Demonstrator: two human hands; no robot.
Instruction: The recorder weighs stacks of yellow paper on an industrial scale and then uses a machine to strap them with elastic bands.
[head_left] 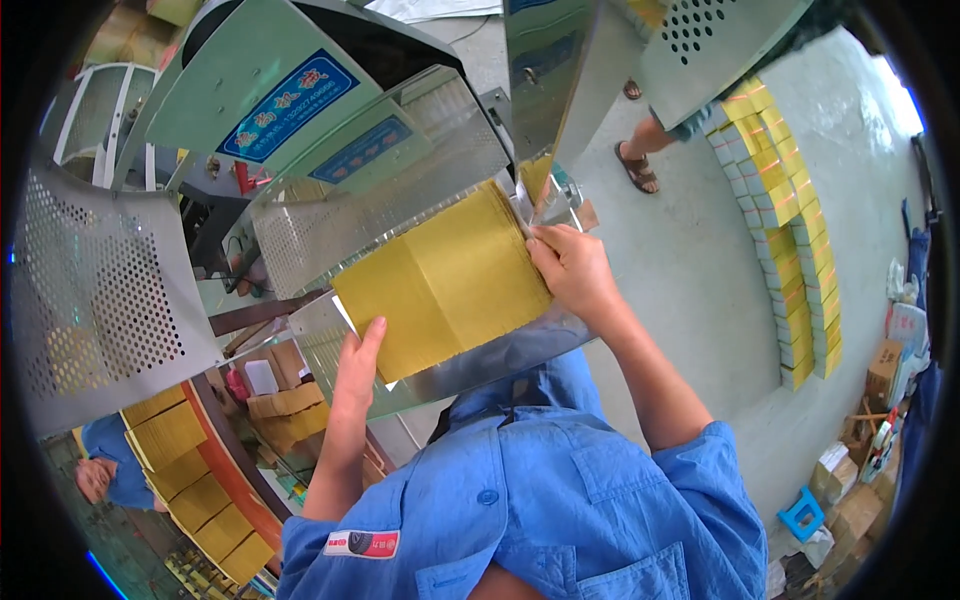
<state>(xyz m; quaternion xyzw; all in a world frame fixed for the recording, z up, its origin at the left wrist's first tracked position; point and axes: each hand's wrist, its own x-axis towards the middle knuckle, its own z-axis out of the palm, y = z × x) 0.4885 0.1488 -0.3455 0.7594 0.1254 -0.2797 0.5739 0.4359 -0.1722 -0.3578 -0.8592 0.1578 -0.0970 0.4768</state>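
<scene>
A stack of yellow paper sheets (440, 270), with a line across its middle, lies on the metal tray (490, 365) of a machine in front of me. At the near left edge of the stack is my left hand (355, 375), thumb on the top sheet and fingers mostly hidden along the side. My right hand (575, 265) is closed at the right end of the stack, its thumb against the paper edge and its fingers curled beside a metal part. White paper shows under the stack's left edge.
Green machine panels (270, 90) and a perforated metal guard (105, 290) rise ahead and left. Yellow bundles (775, 230) form rows on the floor at right. Someone's sandaled foot (638, 168) stands beyond the machine. Another person (115, 465) is beside yellow stacks (195, 490) lower left. A blue stool (802, 515) stands lower right.
</scene>
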